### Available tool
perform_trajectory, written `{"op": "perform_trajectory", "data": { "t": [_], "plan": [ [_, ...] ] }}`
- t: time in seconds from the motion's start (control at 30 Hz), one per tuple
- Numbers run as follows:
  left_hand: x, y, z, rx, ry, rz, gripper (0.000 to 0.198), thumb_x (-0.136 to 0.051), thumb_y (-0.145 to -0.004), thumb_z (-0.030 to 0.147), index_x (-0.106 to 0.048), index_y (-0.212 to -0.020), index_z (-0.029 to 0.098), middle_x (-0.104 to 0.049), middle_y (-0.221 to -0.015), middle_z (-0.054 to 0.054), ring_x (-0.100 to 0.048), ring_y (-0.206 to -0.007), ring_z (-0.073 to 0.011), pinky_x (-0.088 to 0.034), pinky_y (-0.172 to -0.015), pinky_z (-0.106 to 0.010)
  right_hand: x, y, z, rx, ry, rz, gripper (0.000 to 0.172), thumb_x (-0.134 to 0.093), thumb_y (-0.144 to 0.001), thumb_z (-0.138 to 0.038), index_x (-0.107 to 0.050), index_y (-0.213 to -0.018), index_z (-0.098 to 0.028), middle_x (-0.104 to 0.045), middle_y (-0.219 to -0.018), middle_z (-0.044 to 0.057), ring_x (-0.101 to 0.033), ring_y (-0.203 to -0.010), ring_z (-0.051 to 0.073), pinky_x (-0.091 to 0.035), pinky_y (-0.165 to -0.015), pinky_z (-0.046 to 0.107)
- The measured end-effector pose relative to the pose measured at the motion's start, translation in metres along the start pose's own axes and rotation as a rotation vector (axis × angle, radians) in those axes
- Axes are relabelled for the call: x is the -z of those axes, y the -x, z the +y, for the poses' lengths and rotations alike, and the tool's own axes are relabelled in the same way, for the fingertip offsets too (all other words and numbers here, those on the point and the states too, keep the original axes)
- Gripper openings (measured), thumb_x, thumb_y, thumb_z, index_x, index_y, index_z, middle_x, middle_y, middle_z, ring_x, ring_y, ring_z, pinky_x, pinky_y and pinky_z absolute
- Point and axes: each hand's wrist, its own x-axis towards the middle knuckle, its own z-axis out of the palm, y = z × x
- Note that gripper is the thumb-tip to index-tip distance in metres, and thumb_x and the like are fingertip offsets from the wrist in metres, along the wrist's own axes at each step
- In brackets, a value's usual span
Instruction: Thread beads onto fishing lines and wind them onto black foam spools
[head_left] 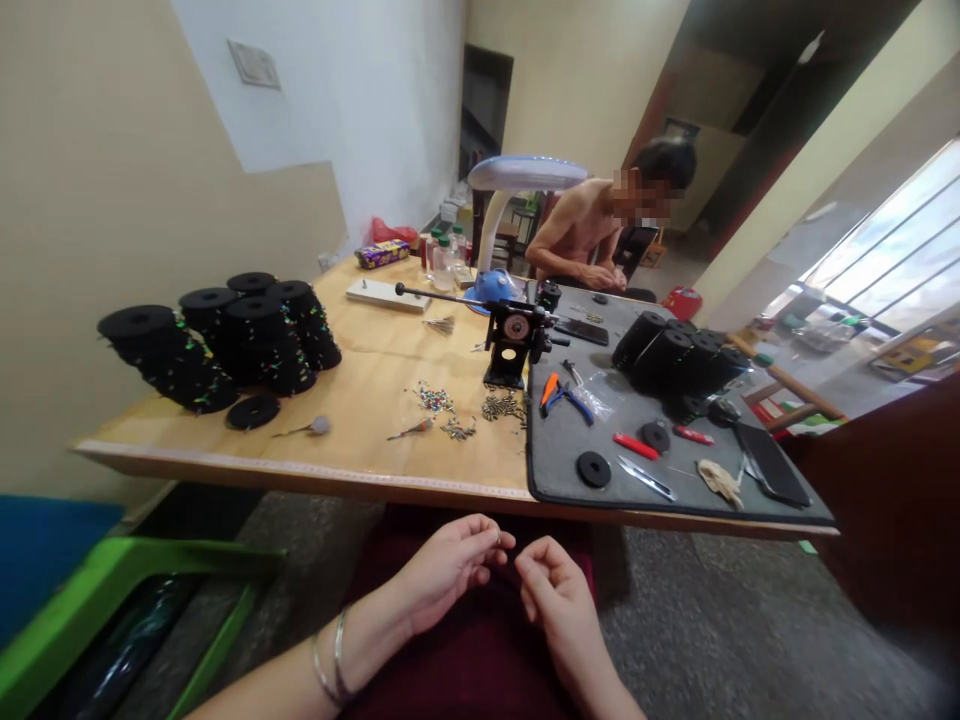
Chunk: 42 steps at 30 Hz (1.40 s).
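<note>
My left hand [469, 560] is above my lap, just in front of the table edge, thumb and index finger pinched together. Close beside it on the right, my right hand [551, 590] is also closed in a pinch. Whatever lies between the fingertips of either hand is too small to make out. On the table beyond are a pile of colourful beads [433, 398], a pile of small dark metal parts [502, 406] and a black foam disc [594, 469]. Near that disc lie silver thread snips [646, 479].
Stacked black foam discs [169, 360] stand left, more [667, 355] right. A black device [510, 335] with a long lever stands mid-table, before a lamp [495, 230]. Pliers [566, 399], a red-handled tool [635, 445] and a phone [772, 465] lie on the grey mat [555, 480]. Another person [585, 240] sits opposite.
</note>
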Motion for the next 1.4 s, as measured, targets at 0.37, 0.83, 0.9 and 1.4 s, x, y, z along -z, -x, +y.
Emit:
{"op": "perform_trajectory", "data": {
  "t": [0.37, 0.83, 0.9, 1.4],
  "plan": [
    [0.005, 0.003, -0.017, 0.098, 0.321, -0.001, 0.005, -0.067, -0.077, 0.013, -0.062, -0.076, 0.013, -0.071, -0.088, -0.009, -0.067, -0.079, -0.0161, -0.047, -0.076, -0.028, -0.005, 0.004, 0.009, 0.265, 0.311, 0.053, 0.030, -0.060, -0.081, -0.044, -0.057, -0.065, -0.018, -0.048, -0.046, -0.004, -0.038, -0.040, 0.008, -0.026, -0.041, 0.021],
    [0.007, -0.001, -0.021, 0.159, 0.407, 0.054, 0.013, -0.057, -0.086, 0.013, -0.065, -0.076, 0.011, -0.073, -0.084, -0.010, -0.069, -0.075, -0.0161, -0.051, -0.074, -0.027, -0.005, -0.002, 0.018, 0.368, 0.459, 0.054, 0.020, -0.056, -0.083, -0.030, -0.056, -0.066, -0.019, -0.054, -0.052, -0.002, -0.045, -0.046, 0.011, -0.032, -0.047, 0.021],
    [0.010, -0.002, -0.023, 0.154, 0.416, 0.045, 0.012, -0.057, -0.086, 0.013, -0.065, -0.077, 0.010, -0.073, -0.086, -0.011, -0.069, -0.076, -0.0169, -0.051, -0.074, -0.028, -0.005, -0.002, 0.017, 0.368, 0.459, 0.056, 0.019, -0.056, -0.083, -0.029, -0.056, -0.066, -0.019, -0.054, -0.052, -0.002, -0.046, -0.045, 0.011, -0.032, -0.047, 0.021],
    [0.005, 0.004, -0.018, 0.124, 0.437, 0.091, 0.019, -0.052, -0.089, 0.012, -0.067, -0.078, 0.008, -0.073, -0.082, -0.012, -0.069, -0.075, -0.0181, -0.050, -0.074, -0.029, -0.010, -0.007, 0.021, 0.400, 0.603, 0.049, 0.020, -0.051, -0.084, -0.029, -0.051, -0.067, -0.019, -0.052, -0.051, -0.003, -0.046, -0.045, 0.010, -0.032, -0.046, 0.019]
  ]
}}
